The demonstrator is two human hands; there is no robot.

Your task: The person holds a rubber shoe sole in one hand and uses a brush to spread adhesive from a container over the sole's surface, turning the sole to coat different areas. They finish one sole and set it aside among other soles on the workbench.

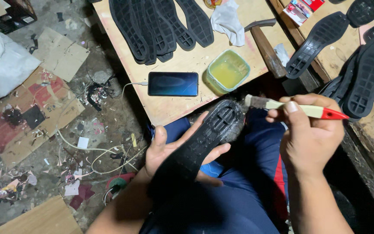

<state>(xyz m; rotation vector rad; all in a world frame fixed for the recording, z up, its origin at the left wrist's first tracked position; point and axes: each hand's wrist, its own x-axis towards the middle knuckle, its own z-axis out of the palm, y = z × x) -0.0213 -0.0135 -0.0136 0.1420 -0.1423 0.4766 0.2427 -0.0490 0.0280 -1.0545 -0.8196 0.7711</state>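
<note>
Two hands busy w/ a sole.
Left hand grasps black sole; right hand grips brush, bristles just beside sole tip.

On the wooden table we see a dark phone lying flat with a white cable plugged in. Just beside it sits a green tub of yellowish liquid. A fan of black soles lies further back, near a white rag. Cardboard scraps litter the floor.
</note>
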